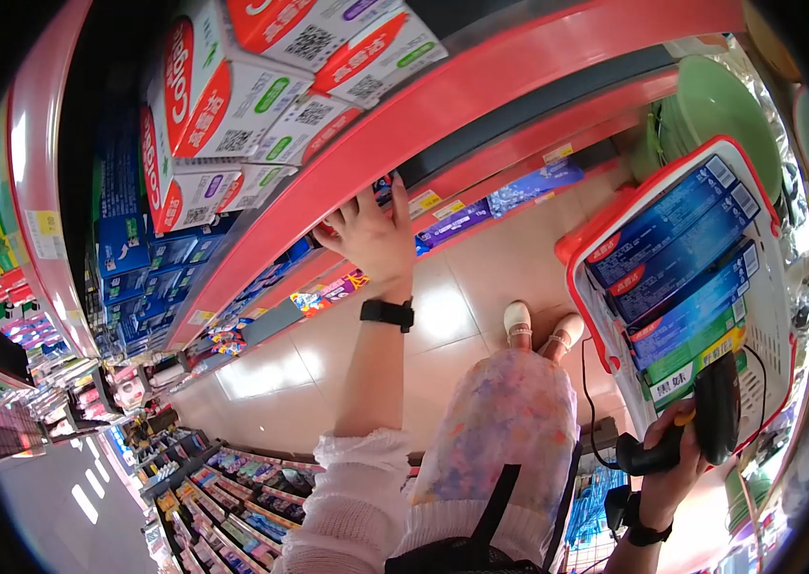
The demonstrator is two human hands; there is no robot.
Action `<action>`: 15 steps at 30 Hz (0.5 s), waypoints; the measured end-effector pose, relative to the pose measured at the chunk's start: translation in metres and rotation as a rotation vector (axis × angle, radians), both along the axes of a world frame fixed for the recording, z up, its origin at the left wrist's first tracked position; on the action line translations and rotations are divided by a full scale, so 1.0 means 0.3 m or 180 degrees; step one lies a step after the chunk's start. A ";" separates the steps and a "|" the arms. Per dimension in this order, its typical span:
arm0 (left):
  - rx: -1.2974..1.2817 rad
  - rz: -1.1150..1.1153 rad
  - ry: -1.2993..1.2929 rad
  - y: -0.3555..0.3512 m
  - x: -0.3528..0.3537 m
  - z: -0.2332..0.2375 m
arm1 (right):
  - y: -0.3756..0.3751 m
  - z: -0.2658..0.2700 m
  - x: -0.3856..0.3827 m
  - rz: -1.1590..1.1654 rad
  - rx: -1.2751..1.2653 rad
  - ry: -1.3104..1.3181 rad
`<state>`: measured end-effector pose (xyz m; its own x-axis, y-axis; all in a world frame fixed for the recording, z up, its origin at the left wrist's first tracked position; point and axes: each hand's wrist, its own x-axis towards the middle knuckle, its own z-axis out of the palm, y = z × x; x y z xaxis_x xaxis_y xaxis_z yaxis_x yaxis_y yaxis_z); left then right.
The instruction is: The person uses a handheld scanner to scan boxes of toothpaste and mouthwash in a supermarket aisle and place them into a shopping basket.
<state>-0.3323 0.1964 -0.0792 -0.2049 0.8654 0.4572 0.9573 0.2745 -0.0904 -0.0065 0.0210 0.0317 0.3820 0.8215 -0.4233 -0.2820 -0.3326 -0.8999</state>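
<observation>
My left hand (366, 234) reaches under the red shelf edge. Its fingers curl around a small dark blue box (383, 189) that is mostly hidden by the hand and the shelf. My right hand (674, 454) grips the handle of a black barcode scanner (710, 407) with a dark cable. The scanner overlaps the lower end of a white basket with a red rim (572, 251). Blue toothpaste boxes (677, 234) lie side by side in the basket, and a green and white box (677, 378) sits nearest the scanner.
White and red Colgate cartons (232, 96) fill the upper shelf, beside stacked blue boxes (127, 268). The red shelf rail (481, 91) runs above my left hand. Purple packets (534, 187) line a low shelf. Green bowls (725, 110) stand behind the basket. My feet are on the tiled floor (443, 297).
</observation>
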 end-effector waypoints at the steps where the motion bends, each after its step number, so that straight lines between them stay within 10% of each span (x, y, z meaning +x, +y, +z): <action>1: 0.0132 0.0026 0.0084 0.004 0.006 -0.009 | -0.002 0.002 -0.004 0.0036 -0.0029 0.0056; 15: 0.0450 -0.0005 0.0024 0.014 -0.010 -0.022 | -0.029 0.024 0.028 0.0031 -0.0207 0.0029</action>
